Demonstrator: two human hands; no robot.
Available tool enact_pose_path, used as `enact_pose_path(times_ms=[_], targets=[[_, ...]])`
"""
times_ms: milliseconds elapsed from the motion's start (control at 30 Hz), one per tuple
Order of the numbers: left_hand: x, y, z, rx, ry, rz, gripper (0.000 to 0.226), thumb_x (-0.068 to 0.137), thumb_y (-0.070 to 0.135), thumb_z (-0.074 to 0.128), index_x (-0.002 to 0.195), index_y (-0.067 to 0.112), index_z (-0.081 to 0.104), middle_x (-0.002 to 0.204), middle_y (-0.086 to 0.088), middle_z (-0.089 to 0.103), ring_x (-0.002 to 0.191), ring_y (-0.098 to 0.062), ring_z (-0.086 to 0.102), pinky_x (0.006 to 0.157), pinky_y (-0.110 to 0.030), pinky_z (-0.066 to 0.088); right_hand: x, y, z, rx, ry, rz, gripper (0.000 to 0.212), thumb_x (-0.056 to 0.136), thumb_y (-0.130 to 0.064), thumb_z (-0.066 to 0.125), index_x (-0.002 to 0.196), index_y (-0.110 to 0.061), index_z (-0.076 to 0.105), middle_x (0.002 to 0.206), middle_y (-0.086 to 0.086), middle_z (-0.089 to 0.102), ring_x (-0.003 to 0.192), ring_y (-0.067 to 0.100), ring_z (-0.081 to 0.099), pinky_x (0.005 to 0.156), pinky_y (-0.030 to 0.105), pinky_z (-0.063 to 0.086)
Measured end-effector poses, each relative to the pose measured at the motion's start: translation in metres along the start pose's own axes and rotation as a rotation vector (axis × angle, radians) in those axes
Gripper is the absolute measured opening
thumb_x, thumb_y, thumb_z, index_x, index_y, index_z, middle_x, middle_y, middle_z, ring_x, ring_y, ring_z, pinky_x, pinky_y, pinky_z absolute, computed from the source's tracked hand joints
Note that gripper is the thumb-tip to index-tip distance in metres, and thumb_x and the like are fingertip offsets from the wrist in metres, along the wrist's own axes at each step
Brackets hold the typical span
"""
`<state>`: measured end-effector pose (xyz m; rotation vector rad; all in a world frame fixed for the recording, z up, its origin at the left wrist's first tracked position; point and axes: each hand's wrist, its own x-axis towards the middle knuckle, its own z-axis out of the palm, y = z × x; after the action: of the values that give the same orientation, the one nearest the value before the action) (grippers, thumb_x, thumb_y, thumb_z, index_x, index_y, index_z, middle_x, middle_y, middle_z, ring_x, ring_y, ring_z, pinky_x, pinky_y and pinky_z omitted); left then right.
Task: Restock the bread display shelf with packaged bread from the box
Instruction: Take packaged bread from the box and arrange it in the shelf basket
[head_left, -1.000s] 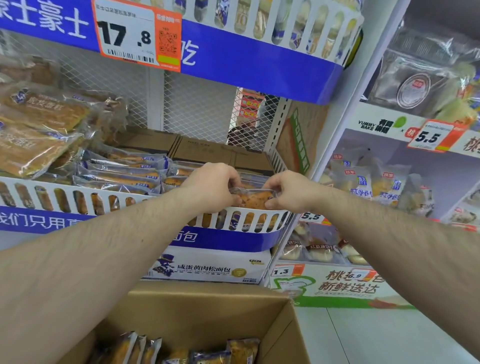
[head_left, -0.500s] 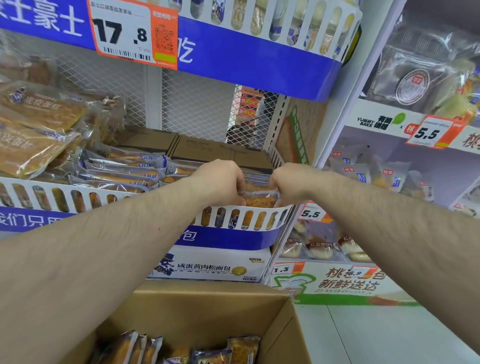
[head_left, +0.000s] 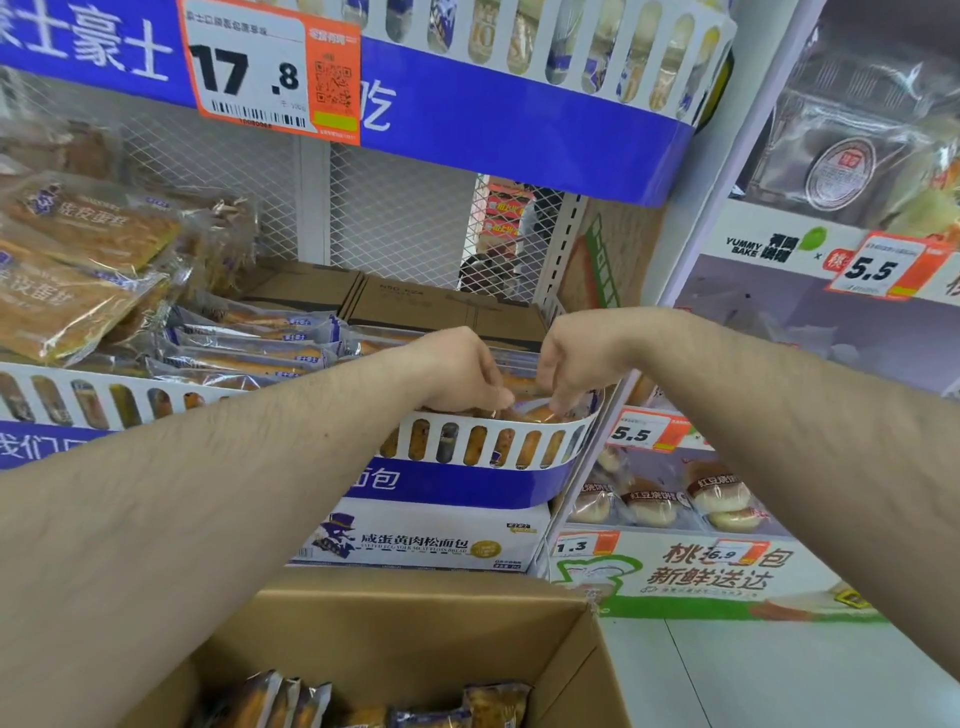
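A: Where are your hands?

B: Both reach over the white slotted rail (head_left: 498, 441) at the right end of the bread display shelf (head_left: 457, 483). Your left hand (head_left: 457, 371) and right hand (head_left: 576, 358) sit close together, fingers pointing down into the shelf.

A: And each grip?

B: Your left fingers (head_left: 493, 397) curl down onto a packaged bread (head_left: 524, 410) lying just behind the rail; the right fingertips (head_left: 563, 400) pinch the same pack from the other side. The pack is mostly hidden by your hands, so only its brown top shows.

A: What else is on that shelf?

B: Rows of long packs (head_left: 249, 353) lie flat to the left, with bigger flat bags (head_left: 78, 260) stacked beyond them, and closed brown cartons (head_left: 415, 301) stand at the back by the mesh.

A: And the box?

B: The cardboard box (head_left: 415, 623) stands open below your arms, more wrapped bread (head_left: 291, 701) upright inside it. A price tag (head_left: 270, 67) reading 17.8 hangs on the shelf above
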<state>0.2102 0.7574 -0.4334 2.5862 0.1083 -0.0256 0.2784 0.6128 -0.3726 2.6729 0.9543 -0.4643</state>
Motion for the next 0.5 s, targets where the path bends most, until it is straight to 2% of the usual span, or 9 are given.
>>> enact_pose_path(times_ms=[100,200,333,400,500], targets=[[-0.002,-0.003,0.006,0.04,0.062,0.029,0.011,0.09,0.026,0.07,0.098,0.025,0.076,0.098,0.005,0.071,0.088,-0.009,0.063,0.082,-0.027,0.055,-0.002,0.001,0.011,-0.029,0.065,0.012,0.019,0.087,-0.024,0.075,0.105,-0.02,0.072,0.091,-0.009,0.066,0.087,0.01,0.058,0.08,0.026,0.042],[0.001,-0.002,0.01,0.113,0.063,0.017,0.015,0.091,0.029,0.069,0.104,0.025,0.076,0.099,0.004,0.071,0.089,-0.011,0.065,0.085,-0.031,0.058,0.001,0.001,0.022,-0.007,0.073,0.046,0.019,0.09,-0.021,0.071,0.107,-0.014,0.074,0.095,-0.007,0.068,0.082,0.006,0.058,0.077,0.025,0.044],[0.008,0.003,0.015,0.251,0.052,-0.035,0.025,0.093,0.03,0.065,0.116,0.023,0.07,0.103,0.001,0.07,0.094,-0.017,0.066,0.087,-0.037,0.058,0.003,-0.003,0.023,0.008,0.075,0.074,0.016,0.089,-0.016,0.072,0.104,-0.012,0.074,0.088,-0.008,0.066,0.075,0.004,0.055,0.073,0.024,0.043],[0.009,0.001,0.017,0.284,0.064,-0.039,0.026,0.094,0.031,0.062,0.118,0.023,0.069,0.103,0.0,0.07,0.094,-0.018,0.065,0.088,-0.038,0.058,0.003,-0.003,0.025,0.018,0.107,0.072,0.012,0.088,-0.016,0.073,0.1,-0.014,0.073,0.085,-0.007,0.066,0.077,0.007,0.057,0.072,0.024,0.043],[0.006,-0.004,0.015,0.263,0.029,-0.017,0.025,0.097,0.031,0.057,0.116,0.022,0.071,0.1,0.0,0.07,0.089,-0.016,0.066,0.084,-0.034,0.059,0.0,-0.002,0.032,0.127,0.153,0.092,0.012,0.088,-0.013,0.071,0.099,-0.013,0.076,0.094,-0.002,0.07,0.09,0.014,0.063,0.074,0.026,0.048]])
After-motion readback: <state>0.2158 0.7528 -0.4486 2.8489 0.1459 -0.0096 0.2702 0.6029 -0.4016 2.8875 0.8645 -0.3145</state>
